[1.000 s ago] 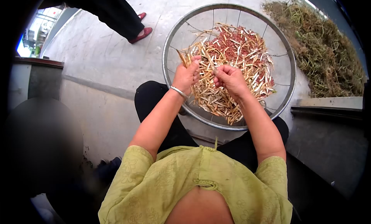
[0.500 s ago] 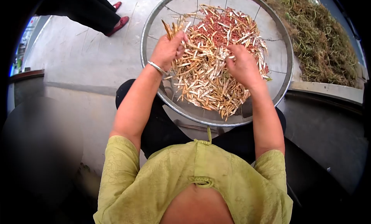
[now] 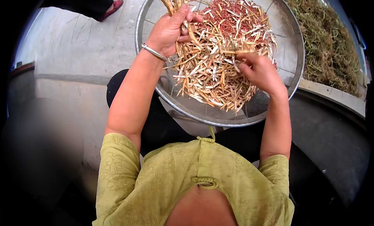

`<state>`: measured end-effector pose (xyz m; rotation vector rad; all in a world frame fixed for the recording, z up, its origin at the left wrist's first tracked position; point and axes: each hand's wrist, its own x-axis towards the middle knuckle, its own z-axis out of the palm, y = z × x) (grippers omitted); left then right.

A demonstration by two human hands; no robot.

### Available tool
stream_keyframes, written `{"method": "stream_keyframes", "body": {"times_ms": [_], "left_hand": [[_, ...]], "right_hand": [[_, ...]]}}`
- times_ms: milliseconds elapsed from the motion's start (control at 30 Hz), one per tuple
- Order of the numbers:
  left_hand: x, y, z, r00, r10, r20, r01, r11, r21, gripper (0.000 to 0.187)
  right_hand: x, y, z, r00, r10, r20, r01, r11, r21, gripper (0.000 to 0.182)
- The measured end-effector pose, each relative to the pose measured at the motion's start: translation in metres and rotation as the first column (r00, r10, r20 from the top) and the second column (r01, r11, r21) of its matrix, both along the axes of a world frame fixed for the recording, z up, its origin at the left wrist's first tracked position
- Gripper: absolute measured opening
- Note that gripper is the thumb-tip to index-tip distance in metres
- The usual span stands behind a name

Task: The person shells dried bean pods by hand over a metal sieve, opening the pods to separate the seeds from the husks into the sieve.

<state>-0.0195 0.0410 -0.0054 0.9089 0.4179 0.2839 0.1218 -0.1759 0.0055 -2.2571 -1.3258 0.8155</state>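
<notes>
A round metal-rimmed mesh sieve [image 3: 299, 76] rests across my lap. In it lies a heap of dry, split bean pods [image 3: 208, 76], with small red beans [image 3: 230, 21] gathered on the far side. My left hand [image 3: 165, 33], with a silver bangle at the wrist, is closed around a bunch of dry pods [image 3: 168, 4] above the left part of the sieve. Over the heap's right side, my right hand [image 3: 263, 72] pinches a dry pod [image 3: 230, 52] between thumb and fingers. Its lower fingers are partly hidden.
Dried plant stalks [image 3: 329, 42] are piled beyond the sieve on the right, behind a pale ledge [image 3: 331, 94]. At the upper left, another person's red shoe [image 3: 113, 10] and dark trouser leg stand on the concrete floor [image 3: 82, 50].
The view has shifted, so the sieve's far rim is now cut off. My right hand has moved right across the heap, and a pod now shows at its fingertips. My left hand keeps its bunch.
</notes>
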Motion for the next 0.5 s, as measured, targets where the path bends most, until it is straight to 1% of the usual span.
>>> {"method": "stream_keyframes", "body": {"times_ms": [33,67,100,167,200,233,300,367,400,433,500], "left_hand": [[-0.002,0.001,0.0,1.0,0.012,-0.013,-0.012,1.0,0.017,0.033],[-0.002,0.002,0.0,1.0,0.015,-0.02,-0.015,1.0,0.023,0.033],[-0.003,0.004,0.0,1.0,0.021,-0.018,-0.02,1.0,0.024,0.033],[-0.008,0.007,-0.001,0.998,-0.042,0.04,0.042,0.999,0.015,0.034],[-0.006,0.0,0.006,0.998,0.033,0.048,-0.036,0.997,0.062,0.035],[-0.008,0.0,0.009,0.998,0.042,0.047,-0.045,0.997,0.06,0.035],[-0.011,0.004,0.013,0.999,0.031,-0.03,-0.03,0.999,0.019,0.036],[-0.009,0.004,0.016,0.998,0.062,0.012,-0.062,0.998,0.023,0.037],[-0.008,0.006,0.015,0.998,0.061,0.035,-0.061,0.998,-0.011,0.037],[-0.006,0.008,0.014,0.997,0.059,0.057,-0.056,0.997,-0.047,0.038],[-0.005,0.009,0.015,0.993,0.076,0.09,-0.07,0.995,-0.073,0.038]], "right_hand": [[0.001,0.003,0.004,0.997,-0.071,-0.008,0.071,0.997,0.02,0.018],[0.001,0.006,-0.008,0.988,-0.145,-0.057,0.15,0.984,0.094,0.012],[-0.004,0.01,-0.008,0.989,-0.139,-0.055,0.144,0.985,0.096,0.012],[-0.024,0.023,-0.009,0.991,-0.132,-0.009,0.129,0.951,0.282,0.008],[-0.033,0.028,-0.019,0.998,-0.056,-0.039,0.066,0.939,0.338,0.009],[-0.045,0.034,-0.025,0.994,-0.007,-0.113,0.05,0.924,0.379,0.011],[-0.064,0.047,-0.039,0.996,0.078,-0.049,-0.047,0.892,0.45,0.014],[-0.077,0.058,-0.053,0.982,0.1,0.161,-0.141,0.953,0.269,0.013],[-0.082,0.063,-0.05,0.966,0.121,0.228,-0.142,0.987,0.078,0.018],[-0.085,0.069,-0.05,0.942,0.136,0.308,-0.128,0.991,-0.047,0.022],[-0.087,0.078,-0.046,0.924,0.171,0.343,-0.145,0.984,-0.102,0.028]]}}
